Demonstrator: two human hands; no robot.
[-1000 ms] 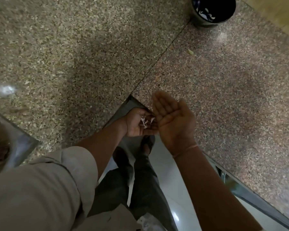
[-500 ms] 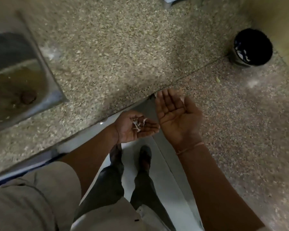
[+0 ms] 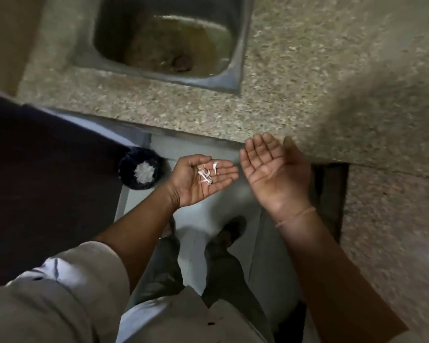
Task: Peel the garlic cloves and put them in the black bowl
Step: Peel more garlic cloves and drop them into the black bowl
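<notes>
While the left hand (image 3: 203, 179) cups white garlic skins (image 3: 206, 175) on its upturned palm, fingers (image 3: 224, 169) relaxed, the right hand (image 3: 275, 172) lies palm up, fingers straight, just beside it near the worktop (image 3: 307, 82).

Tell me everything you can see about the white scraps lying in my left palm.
The scraps are a small loose cluster of thin, papery white slivers, some curled, looking like garlic skin. They lie in the hollow of the upturned, loosely cupped left hand, whose fingers do not close over them. Nothing else touches them.
</notes>
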